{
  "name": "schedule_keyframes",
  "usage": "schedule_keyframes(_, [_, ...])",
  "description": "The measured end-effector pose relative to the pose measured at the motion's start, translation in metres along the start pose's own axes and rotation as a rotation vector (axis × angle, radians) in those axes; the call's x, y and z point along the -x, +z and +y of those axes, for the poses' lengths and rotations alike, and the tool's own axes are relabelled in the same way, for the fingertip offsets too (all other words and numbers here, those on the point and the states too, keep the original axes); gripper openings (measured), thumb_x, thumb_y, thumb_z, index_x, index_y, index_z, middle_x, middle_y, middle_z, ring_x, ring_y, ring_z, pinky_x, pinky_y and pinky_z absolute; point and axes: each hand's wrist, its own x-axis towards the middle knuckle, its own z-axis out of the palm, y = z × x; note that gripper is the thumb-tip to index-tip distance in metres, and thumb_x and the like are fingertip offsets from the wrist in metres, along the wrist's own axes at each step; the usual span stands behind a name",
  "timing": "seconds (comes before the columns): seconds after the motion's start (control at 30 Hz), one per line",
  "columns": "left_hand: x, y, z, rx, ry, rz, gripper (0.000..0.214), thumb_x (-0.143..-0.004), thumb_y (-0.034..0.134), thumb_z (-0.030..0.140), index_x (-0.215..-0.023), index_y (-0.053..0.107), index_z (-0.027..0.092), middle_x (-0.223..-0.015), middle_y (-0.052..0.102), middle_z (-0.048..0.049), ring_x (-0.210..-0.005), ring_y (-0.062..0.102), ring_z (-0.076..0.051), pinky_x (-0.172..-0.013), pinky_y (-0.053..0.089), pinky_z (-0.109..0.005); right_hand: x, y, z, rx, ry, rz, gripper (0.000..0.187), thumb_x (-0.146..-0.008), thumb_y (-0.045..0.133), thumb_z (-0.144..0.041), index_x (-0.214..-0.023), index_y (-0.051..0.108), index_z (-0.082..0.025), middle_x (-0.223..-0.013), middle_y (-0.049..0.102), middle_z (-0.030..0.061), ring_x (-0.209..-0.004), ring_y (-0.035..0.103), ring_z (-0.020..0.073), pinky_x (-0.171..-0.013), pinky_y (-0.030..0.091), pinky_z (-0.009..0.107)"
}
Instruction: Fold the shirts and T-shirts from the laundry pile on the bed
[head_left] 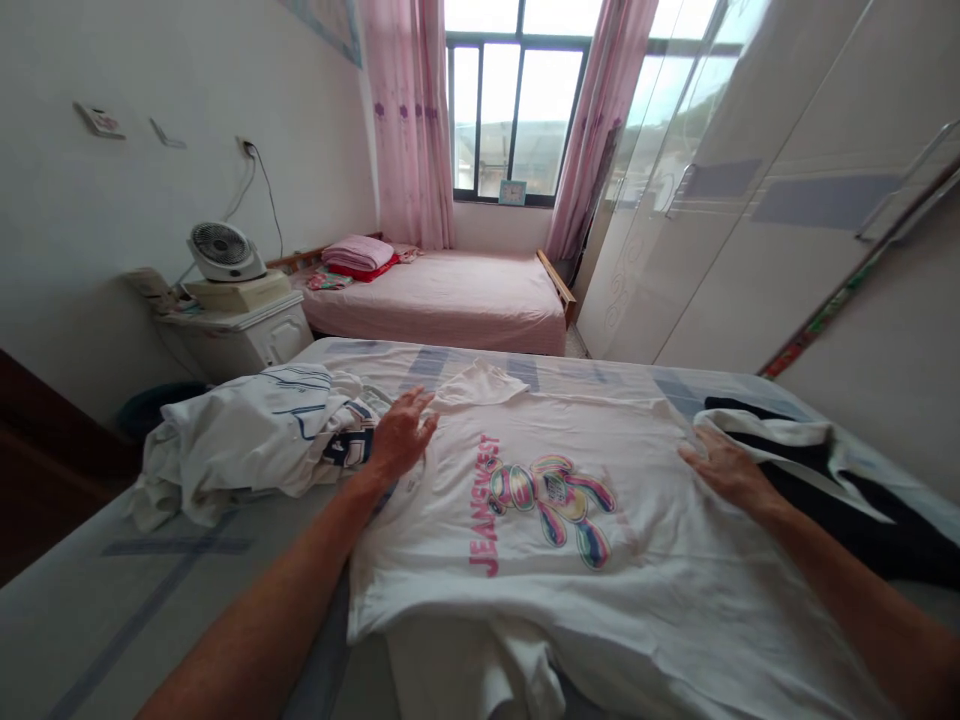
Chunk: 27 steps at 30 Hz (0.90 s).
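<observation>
A white T-shirt (540, 560) with a colourful bear print and pink lettering lies spread flat on the bed (112, 600) in front of me. My left hand (401, 432) rests flat and open on the shirt's left side, near one sleeve. My right hand (724, 468) lies flat and open on the shirt's right edge, fingers spread. Neither hand holds anything.
A crumpled white garment pile (247, 440) with blue lines lies left of the shirt. A black and white garment (832, 470) lies to the right. Beyond are a pink bed (450, 295), a white nightstand (240, 335) with a fan (221, 250), and a wardrobe (750, 180).
</observation>
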Motion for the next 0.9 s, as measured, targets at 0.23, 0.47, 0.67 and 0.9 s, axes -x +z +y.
schedule_keyframes(0.23, [0.003, -0.026, -0.009, -0.258, -0.163, -0.176, 0.038, -0.087, 0.04, 0.039, -0.1, 0.067, 0.015, -0.097, 0.069, -0.0143, -0.098, 0.062, -0.026, -0.086, 0.045, -0.034, 0.007, -0.031, -0.006, -0.025, 0.199, -0.169, 0.027, -0.081, 0.048, -0.039, -0.082, 0.066, -0.018, -0.086, 0.07, 0.012, -0.082, 0.065, 0.0269, -0.066, 0.047, 0.033])
schedule_keyframes(0.47, [-0.017, -0.02, 0.001, 0.004, -0.384, -0.271, 0.024, -0.061, 0.064, 0.043, -0.061, 0.059, 0.019, -0.066, 0.065, -0.0069, -0.083, 0.062, -0.029, -0.068, 0.041, -0.03, -0.012, -0.028, -0.021, -0.034, 0.337, -0.158, 0.036, -0.078, 0.051, -0.046, -0.085, 0.068, -0.016, -0.093, 0.069, 0.0148, -0.091, 0.065, 0.0296, -0.066, 0.049, 0.035])
schedule_keyframes(0.67, [-0.019, -0.012, -0.009, 0.376, -0.433, -0.251, 0.018, -0.059, 0.06, 0.034, -0.056, 0.052, 0.019, -0.05, 0.05, 0.0027, -0.056, 0.053, -0.017, -0.052, 0.034, -0.024, -0.018, -0.017, -0.031, -0.029, 0.354, -0.136, 0.039, -0.072, 0.055, -0.045, -0.088, 0.07, -0.014, -0.106, 0.066, 0.0205, -0.099, 0.063, 0.0357, -0.068, 0.051, 0.041])
schedule_keyframes(0.9, [-0.015, -0.009, -0.012, 0.718, -0.541, -0.195, 0.052, -0.058, 0.067, 0.047, -0.097, 0.059, 0.014, -0.063, 0.06, 0.0008, -0.054, 0.054, -0.014, -0.05, 0.039, -0.023, -0.03, -0.01, -0.034, -0.094, 0.322, -0.14, 0.028, -0.07, 0.059, -0.039, -0.084, 0.07, -0.017, -0.093, 0.069, 0.0202, -0.093, 0.065, 0.0368, -0.07, 0.052, 0.045])
